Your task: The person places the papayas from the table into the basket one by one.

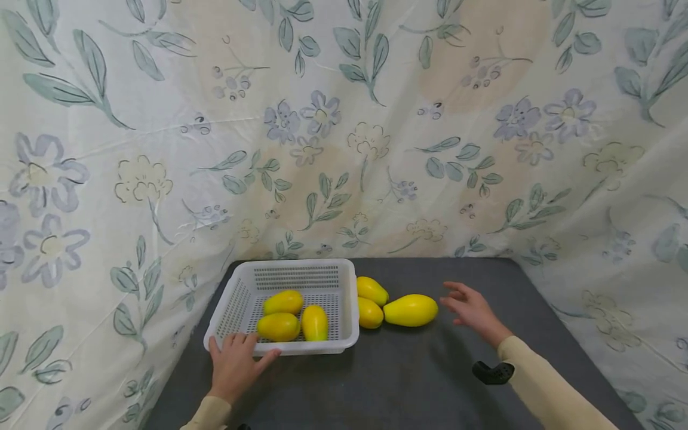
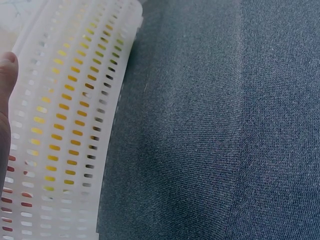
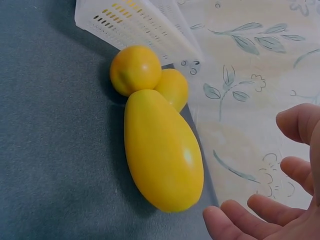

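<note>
Widely splayed, left fingers (image 1: 240, 342) grip basket (image 1: 350, 310).

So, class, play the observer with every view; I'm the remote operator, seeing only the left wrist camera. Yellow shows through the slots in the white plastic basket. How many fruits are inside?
Observer: Three yellow oval fruits lie inside the white slotted plastic basket.
Operator: Any outside it?
Observer: Yes, three more smooth yellow fruits sit to its right on the dark grey fabric surface.
Operator: Where's the other of the two hands?
Observer: The right hand is beside the nearest of those, fingers open, not gripping it.
</note>
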Available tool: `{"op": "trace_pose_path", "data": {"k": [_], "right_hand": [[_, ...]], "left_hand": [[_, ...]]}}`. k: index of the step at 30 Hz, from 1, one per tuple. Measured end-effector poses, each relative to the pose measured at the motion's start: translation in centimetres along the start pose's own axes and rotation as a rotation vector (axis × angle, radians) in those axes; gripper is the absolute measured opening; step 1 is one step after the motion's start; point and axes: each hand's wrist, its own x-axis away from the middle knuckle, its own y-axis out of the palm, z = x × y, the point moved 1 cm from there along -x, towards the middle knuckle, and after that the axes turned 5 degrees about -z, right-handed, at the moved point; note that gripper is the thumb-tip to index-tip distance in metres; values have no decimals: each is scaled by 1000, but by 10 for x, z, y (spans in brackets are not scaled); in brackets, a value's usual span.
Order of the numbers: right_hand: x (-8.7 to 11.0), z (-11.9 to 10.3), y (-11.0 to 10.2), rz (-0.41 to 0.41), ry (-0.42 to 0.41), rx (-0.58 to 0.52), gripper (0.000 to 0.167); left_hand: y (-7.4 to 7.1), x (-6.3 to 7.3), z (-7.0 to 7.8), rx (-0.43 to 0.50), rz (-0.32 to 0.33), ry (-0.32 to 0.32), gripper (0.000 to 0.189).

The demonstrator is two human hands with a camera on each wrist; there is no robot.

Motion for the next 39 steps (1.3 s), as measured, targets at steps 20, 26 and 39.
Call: {"op": "trace_pose_path", "data": {"k": [20, 26, 39], "right_hand": [[-66, -24, 21, -4, -19, 190, 68], [-71, -20, 31, -11, -53, 235, 65], [-64, -2, 64, -115, -269, 402, 58]], "left_hand": [[6, 0, -3, 7, 31, -4, 69], [4, -1, 0, 3, 49, 5, 68], [4, -2, -1, 7, 56, 11, 68]]}}
